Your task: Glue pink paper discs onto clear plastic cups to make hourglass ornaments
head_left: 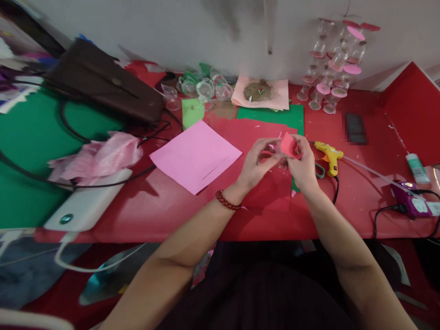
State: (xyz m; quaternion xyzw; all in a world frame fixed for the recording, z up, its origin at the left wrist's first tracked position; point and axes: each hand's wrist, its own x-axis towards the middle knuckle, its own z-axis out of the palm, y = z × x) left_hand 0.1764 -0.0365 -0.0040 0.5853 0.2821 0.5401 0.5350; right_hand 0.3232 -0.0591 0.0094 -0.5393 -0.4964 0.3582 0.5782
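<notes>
A small folded piece of red paper (288, 144) is held up between my hands over the table. My right hand (304, 162) is closed on its right side, fingers behind and thumb in front. My left hand (259, 162) curves in from the other side, with thumb and fingertips at the paper's left edge. Beneath them lie red paper sheets (237, 137) with small pink scraps. A pink sheet (195, 158) lies left of my left hand. Just right of my right hand are a yellow glue gun (330, 158) and a partly hidden grey-green loop handle (320, 171).
Clear plastic cups (206, 89) and a pink paper with a brown clump (259, 90) stand at the back. Joined cups with pink discs (338, 66) hang at the wall. A dark bag (106, 78), white power bank (85, 206), glue bottle (417, 168) and purple socket block (410, 199) flank the table.
</notes>
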